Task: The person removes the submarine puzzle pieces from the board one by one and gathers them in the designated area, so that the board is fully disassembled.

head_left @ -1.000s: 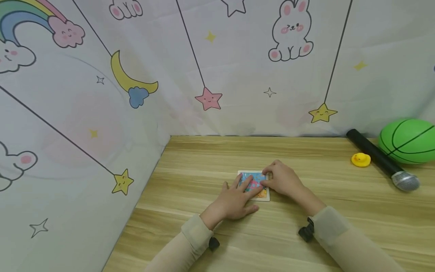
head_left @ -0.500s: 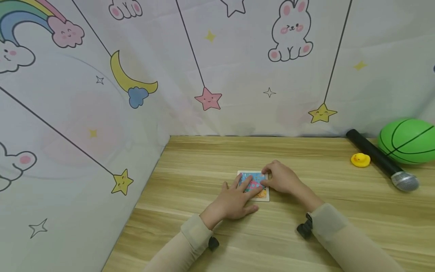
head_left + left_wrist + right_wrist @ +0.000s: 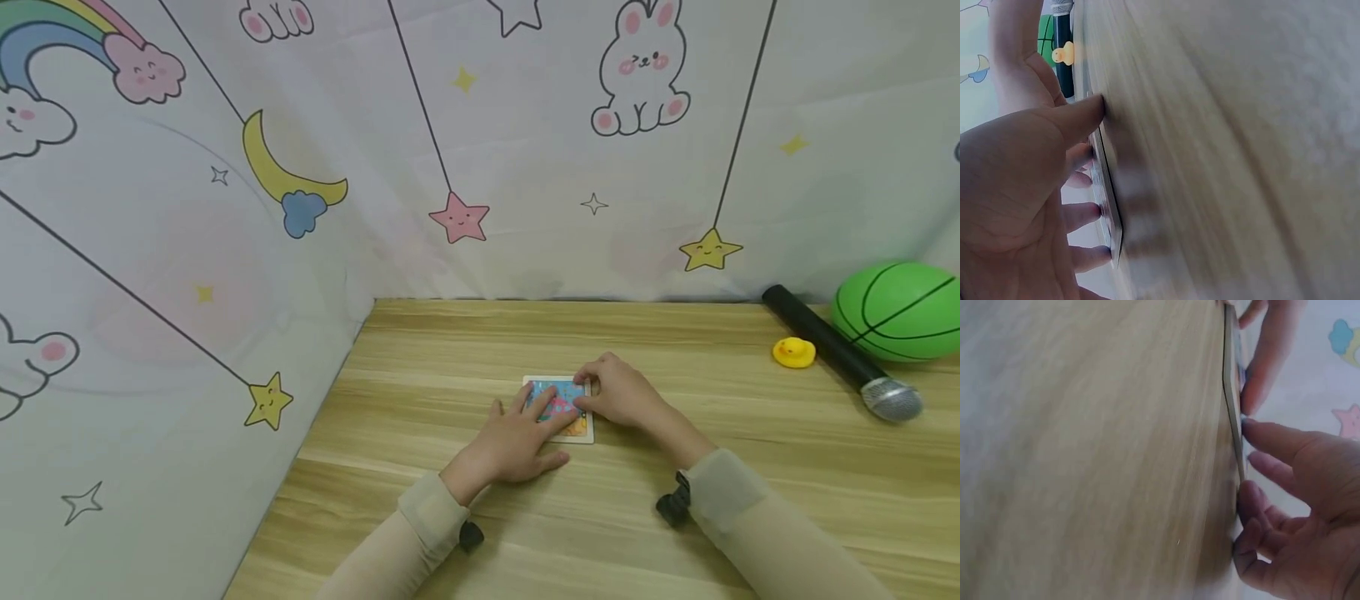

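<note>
While your left hand [image 3: 517, 440] lies flat with its fingers spread straight over the left part of the puzzle [image 3: 577, 427], your right hand [image 3: 621, 393] sits at the puzzle's right edge, fingers bent down onto it. The puzzle is a small, thin, square board with a white border and a blue, pink and orange picture; it lies flat on the bench [image 3: 675, 517], about midway between the curtain [image 3: 225, 250] and the duck [image 3: 793, 352].

Seen from your left wrist, the left hand [image 3: 1022, 187] presses its fingertips [image 3: 1100, 253] on the puzzle's face, and the thumb [image 3: 1079, 115] touches the bench just beside the puzzle [image 3: 1110, 206]. Seen from your right wrist, your right hand [image 3: 1297, 519] has its fingers [image 3: 1272, 440] curled against the puzzle's [image 3: 1230, 387] thin edge, touching it; whether they pinch the board or only press on it cannot be told.

Well to the right of the puzzle stands the yellow duck, with a black microphone [image 3: 843, 354] just beyond it and a green ball [image 3: 896, 310] beside that, against the curtain. Both your sleeves are beige.
</note>
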The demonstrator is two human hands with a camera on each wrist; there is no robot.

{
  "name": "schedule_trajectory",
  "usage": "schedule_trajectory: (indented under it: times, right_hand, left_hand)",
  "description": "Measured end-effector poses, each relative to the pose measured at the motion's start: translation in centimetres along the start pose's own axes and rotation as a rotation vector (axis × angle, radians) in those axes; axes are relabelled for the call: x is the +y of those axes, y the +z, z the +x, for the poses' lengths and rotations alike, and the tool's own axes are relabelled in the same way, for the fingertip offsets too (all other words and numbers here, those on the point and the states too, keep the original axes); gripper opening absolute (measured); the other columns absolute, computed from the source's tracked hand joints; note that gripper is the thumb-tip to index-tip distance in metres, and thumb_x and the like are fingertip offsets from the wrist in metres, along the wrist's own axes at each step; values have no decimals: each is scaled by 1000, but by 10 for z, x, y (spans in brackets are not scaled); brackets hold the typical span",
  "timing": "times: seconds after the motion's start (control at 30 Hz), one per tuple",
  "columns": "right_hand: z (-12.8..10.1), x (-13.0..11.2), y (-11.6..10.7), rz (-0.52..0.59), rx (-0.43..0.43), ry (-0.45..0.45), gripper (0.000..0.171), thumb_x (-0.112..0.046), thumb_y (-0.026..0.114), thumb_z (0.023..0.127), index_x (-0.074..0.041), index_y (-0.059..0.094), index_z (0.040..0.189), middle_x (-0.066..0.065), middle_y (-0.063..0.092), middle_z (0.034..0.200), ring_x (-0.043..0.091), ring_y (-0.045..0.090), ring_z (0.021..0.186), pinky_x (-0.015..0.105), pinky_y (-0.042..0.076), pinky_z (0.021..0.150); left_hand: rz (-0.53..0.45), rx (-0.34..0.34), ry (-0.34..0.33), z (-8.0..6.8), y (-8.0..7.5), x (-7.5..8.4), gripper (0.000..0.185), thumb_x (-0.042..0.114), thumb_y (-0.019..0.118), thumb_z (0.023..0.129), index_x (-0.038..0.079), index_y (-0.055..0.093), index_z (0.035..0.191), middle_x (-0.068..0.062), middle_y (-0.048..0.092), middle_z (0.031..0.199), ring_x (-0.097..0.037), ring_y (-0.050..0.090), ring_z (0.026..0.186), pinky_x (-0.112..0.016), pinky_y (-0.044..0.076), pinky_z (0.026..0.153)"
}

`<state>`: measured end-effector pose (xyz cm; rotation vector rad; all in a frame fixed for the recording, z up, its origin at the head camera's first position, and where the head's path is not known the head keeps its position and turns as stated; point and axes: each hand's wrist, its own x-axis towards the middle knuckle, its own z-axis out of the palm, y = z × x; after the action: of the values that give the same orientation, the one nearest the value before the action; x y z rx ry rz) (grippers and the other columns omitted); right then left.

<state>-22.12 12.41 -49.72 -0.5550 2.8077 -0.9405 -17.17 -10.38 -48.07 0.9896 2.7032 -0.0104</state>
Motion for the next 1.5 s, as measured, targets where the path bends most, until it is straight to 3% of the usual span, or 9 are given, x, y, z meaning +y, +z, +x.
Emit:
schedule_trajectory:
  times: [0.47, 0.93, 1.27, 1.5]
  right_hand:
    - [-1, -4, -1, 7, -1, 4, 33, -25, 84, 90, -6, 77, 117, 17, 62, 123, 35, 62, 109, 57, 52, 94]
    - [4, -3, -4, 55, -81, -1, 33, -16, 80, 93, 1, 70, 119, 22, 56, 125, 30, 59, 101, 54, 52, 94]
    - [3, -3, -5, 76, -76, -9, 33, -13, 78, 93, 2, 68, 120, 21, 58, 127, 39, 57, 120, 58, 46, 104]
    - [4, -2, -4, 126, -35, -24, 18, -6, 71, 96, -3, 66, 114, 8, 68, 104, 26, 65, 99, 47, 53, 89]
  left_hand:
    - [10, 19, -25, 4, 3, -3, 55, 49, 41, 111, 45, 26, 164, -6, 14, 173, -41, 13, 156, -76, 32, 107]
    - [14, 0, -34, 4, 1, -1, 54, 49, 41, 111, 45, 28, 163, -5, 16, 173, -40, 14, 156, -75, 34, 106]
    - [16, -5, -32, 5, 2, -2, 54, 50, 41, 111, 47, 28, 163, -5, 15, 173, -40, 13, 157, -75, 34, 106]
    - [17, -2, -27, 4, 1, -2, 54, 50, 41, 111, 46, 30, 163, -6, 14, 173, -41, 14, 156, -75, 35, 106]
